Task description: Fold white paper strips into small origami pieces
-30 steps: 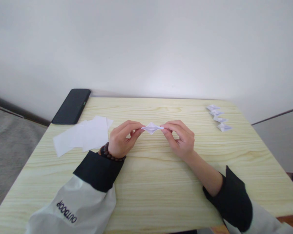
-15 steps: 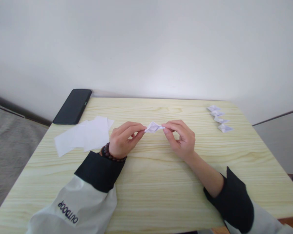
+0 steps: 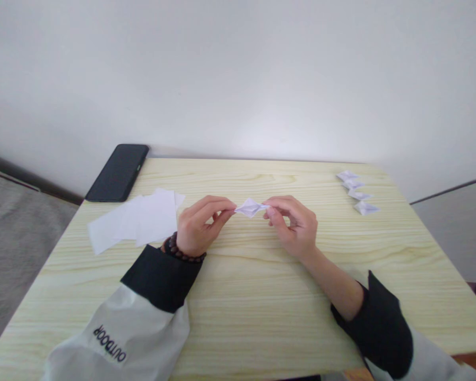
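A small white paper boat [image 3: 250,207] is stretched between my two hands over the middle of the table. My left hand [image 3: 202,223] pinches its left tip between thumb and fingers. The opposite tip sits in the pinch of my right hand [image 3: 295,223]. In its centre the boat bulges into a diamond shape with a small peak. Several more folded paper boats [image 3: 365,208] stand in a row at the right of the table. White sheets of paper [image 3: 156,216] lie overlapping to the left of my left hand.
A black smartphone [image 3: 118,173] lies at the table's back left corner. The light wood-grain table [image 3: 254,307] meets a white wall [image 3: 238,79] along its far edge. Grey fabric [image 3: 19,233] shows beyond the left edge.
The paper boat's middle has taken a more even diamond shape. My right thumb has shifted slightly on its tip. Both hands stay in nearly the same place.
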Available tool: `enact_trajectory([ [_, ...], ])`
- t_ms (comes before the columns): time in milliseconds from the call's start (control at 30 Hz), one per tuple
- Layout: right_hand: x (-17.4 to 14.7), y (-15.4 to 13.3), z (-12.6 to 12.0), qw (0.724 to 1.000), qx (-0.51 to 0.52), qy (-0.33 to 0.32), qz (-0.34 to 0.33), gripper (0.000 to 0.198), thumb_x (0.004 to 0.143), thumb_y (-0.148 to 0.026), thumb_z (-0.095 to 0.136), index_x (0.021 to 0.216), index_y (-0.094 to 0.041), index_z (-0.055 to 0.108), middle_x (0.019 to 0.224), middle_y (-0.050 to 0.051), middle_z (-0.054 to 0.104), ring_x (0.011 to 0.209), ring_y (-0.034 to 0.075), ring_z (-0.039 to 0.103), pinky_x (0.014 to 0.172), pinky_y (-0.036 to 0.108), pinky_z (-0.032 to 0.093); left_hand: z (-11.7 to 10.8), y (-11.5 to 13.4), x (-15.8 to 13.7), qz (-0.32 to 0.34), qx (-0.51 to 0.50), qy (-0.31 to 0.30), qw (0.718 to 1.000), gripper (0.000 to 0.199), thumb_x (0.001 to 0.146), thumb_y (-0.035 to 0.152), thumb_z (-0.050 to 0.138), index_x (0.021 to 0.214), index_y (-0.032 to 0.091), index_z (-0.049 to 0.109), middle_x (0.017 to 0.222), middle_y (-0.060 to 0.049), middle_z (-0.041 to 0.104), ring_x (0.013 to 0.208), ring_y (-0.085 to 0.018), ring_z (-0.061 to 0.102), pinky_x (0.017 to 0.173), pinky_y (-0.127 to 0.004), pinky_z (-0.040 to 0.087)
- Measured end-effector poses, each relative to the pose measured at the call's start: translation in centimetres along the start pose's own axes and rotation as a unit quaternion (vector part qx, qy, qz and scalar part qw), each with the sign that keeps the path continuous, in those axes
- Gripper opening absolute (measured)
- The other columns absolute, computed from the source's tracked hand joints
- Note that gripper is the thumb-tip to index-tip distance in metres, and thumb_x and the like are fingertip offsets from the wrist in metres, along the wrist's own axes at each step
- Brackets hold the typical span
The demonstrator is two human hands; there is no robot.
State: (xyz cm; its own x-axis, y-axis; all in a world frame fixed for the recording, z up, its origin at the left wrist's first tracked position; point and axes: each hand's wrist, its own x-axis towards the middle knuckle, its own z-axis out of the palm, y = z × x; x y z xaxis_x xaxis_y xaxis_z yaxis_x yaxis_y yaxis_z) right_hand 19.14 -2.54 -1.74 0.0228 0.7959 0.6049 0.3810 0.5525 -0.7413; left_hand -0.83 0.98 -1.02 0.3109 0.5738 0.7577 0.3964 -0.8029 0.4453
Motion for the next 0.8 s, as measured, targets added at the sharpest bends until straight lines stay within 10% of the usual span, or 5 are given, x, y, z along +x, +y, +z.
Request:
enact_trajectory([
  [533, -0.11, -0.16, 0.02, 0.994, 0.051, -0.082, 0.06, 0.012, 0.086, -0.018, 0.056, 0.093, -0.02, 0.066, 0.085, 0.003, 0.068, 0.072, 0.011, 0.064, 0.058, 0.021, 0.053, 0.03, -0.04, 0.14, 0.049, -0.031, -0.078, 0.995, 0.013, 0.083, 0.009, 0.058, 0.09, 0.017, 0.065, 0.091, -0.007, 0.069, 0.082, -0.012, 0.065, 0.071, -0.022, 0.054],
  [800, -0.04, 0.05, 0.25, 0.984, 0.069, -0.13, 0.101, 0.013, 0.087, -0.024, 0.056, 0.092, -0.019, 0.066, 0.081, 0.003, 0.067, 0.066, 0.01, 0.063, 0.056, 0.02, 0.052, -0.02, 0.26, 0.08, 0.097, -0.022, -0.106, 0.989, 0.018, 0.084, 0.006, 0.052, 0.082, 0.018, 0.065, 0.083, -0.004, 0.064, 0.061, -0.006, 0.059, 0.054, -0.014, 0.048],
])
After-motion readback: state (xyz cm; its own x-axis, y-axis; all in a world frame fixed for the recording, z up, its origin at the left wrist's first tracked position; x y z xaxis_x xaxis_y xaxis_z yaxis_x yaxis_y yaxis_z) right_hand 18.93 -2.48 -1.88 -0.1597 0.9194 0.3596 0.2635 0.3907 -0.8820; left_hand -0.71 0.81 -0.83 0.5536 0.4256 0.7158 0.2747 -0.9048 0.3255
